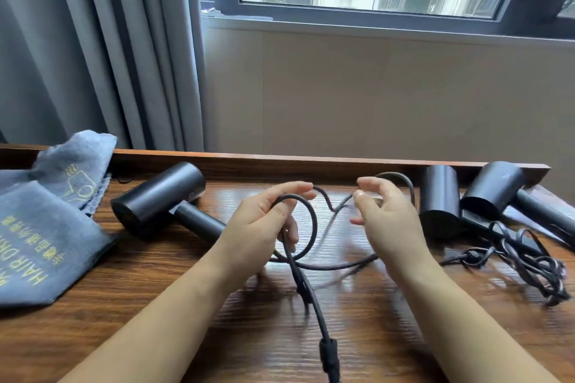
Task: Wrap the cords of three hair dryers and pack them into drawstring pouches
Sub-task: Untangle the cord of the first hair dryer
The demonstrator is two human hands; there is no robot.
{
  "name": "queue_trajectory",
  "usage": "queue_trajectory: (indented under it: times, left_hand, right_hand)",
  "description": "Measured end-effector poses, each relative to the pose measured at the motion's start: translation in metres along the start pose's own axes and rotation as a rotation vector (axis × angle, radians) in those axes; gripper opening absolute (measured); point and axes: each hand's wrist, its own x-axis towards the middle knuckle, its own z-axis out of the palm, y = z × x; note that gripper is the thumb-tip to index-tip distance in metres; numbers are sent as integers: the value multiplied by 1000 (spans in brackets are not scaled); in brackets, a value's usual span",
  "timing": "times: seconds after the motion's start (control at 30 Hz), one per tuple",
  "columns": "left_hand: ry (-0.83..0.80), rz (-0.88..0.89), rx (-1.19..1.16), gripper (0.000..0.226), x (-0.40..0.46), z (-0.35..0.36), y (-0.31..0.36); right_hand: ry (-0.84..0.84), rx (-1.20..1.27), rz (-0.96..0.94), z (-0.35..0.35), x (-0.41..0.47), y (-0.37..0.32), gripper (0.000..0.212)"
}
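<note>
Three black hair dryers lie on the wooden table: one at the left (161, 199), one right of centre (440, 199), one at the far right (494, 193). My left hand (264, 221) holds a loop of black cord (311, 227) above the table's middle. My right hand (382, 218) pinches the same cord a little further along, fingers curled. The cord hangs down toward me and ends in a thicker plug piece (329, 354). Grey drawstring pouches (40, 246) with yellow print lie at the left.
A tangled bundle of black cord (535, 261) lies at the right, near the table's edge. A raised wooden lip (311, 162) runs along the table's back. Grey curtains (93, 47) hang behind on the left, beside a window.
</note>
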Motion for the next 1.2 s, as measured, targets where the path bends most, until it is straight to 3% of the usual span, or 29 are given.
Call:
queue_trajectory:
  times: [0.03,0.07,0.17,0.23,0.3,0.33,0.5,0.57,0.63,0.7,0.77,0.87,0.93,1.0,1.03,1.1,1.2]
  left_hand:
    - [-24,-9,1,28,0,0,1]
    - [-60,-18,8,29,-2,0,2]
    - [-197,-41,-15,33,-5,4,4]
    - [-249,-49,-30,31,-8,6,5]
    - [-261,-61,-21,28,-8,6,5]
    - [-259,-71,-3,28,-8,6,6]
    - [-300,-90,62,22,-8,3,8]
    - [-330,-105,72,24,-9,3,7]
    - [-327,-121,61,24,-10,5,9]
    - [-267,-134,60,23,-10,6,11]
    - [-231,-136,78,24,-10,4,11]
    - [-212,-143,73,25,-10,4,11]
    - [-209,-137,70,24,-10,5,12]
    - [-207,-115,81,25,-10,6,14]
    - [-205,-104,90,25,-10,7,14]
    - [-178,-107,86,25,-9,6,16]
    - [-154,-157,60,26,-8,3,17]
  right_hand:
    - [-20,27,-77,0,-2,-1,15]
    - [-69,67,-157,1,-5,-4,13]
    - [-254,72,-471,3,-11,-5,35]
    - [-390,-16,-588,3,-11,-5,36]
    - [-489,-22,-536,1,-9,-5,18]
    - [-458,2,-483,-1,-7,-6,15]
    - [95,129,-81,-10,13,6,17]
    - [161,222,61,-14,21,11,20]
    - [119,193,110,-15,23,15,29]
    - [63,-138,-36,-12,21,18,46]
    - [136,-338,-298,-8,13,11,61]
    - [128,-220,-676,-10,1,-6,69]
    - [-194,-133,-795,-9,-5,-10,61]
    - [-507,-176,-737,-3,-6,-2,45]
    - [-549,-218,-706,-1,-4,2,35]
    - [-423,-176,-618,0,1,7,18]
    - [-128,287,-282,-8,9,2,18]
